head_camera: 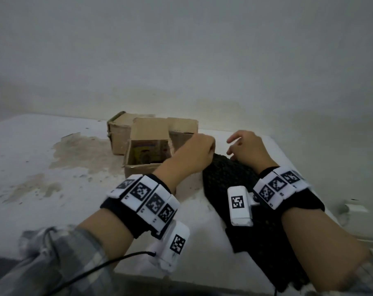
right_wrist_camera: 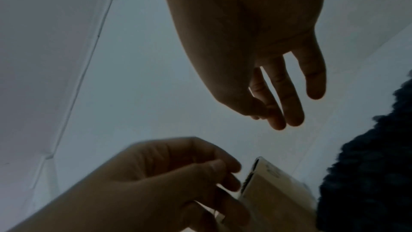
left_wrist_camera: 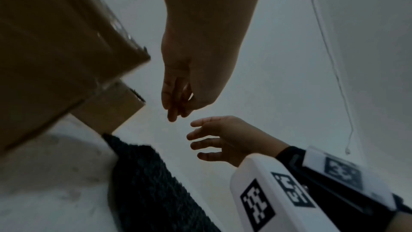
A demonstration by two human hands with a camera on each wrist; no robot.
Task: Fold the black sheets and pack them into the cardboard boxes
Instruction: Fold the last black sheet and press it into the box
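Observation:
A black mesh sheet (head_camera: 228, 178) lies lengthwise on the white table (head_camera: 53, 199), partly under my right forearm. An open cardboard box (head_camera: 138, 167) stands to its left, with a printed picture on its inner wall. A second box (head_camera: 118, 135) sits behind it. My left hand (head_camera: 211, 146) hovers over the sheet's far end beside the box, fingers loosely curled and holding nothing. In the left wrist view its fingertips (left_wrist_camera: 172, 117) hang clear of the sheet (left_wrist_camera: 151, 183). My right hand (head_camera: 234, 144) floats just to the right, fingers spread and empty.
The table has stained, worn patches (head_camera: 79, 152) on its left half. Its right edge (head_camera: 339, 218) runs close past my right arm, and a bare wall (head_camera: 181, 60) stands right behind the boxes. A black cable (head_camera: 96, 270) trails under my left wrist.

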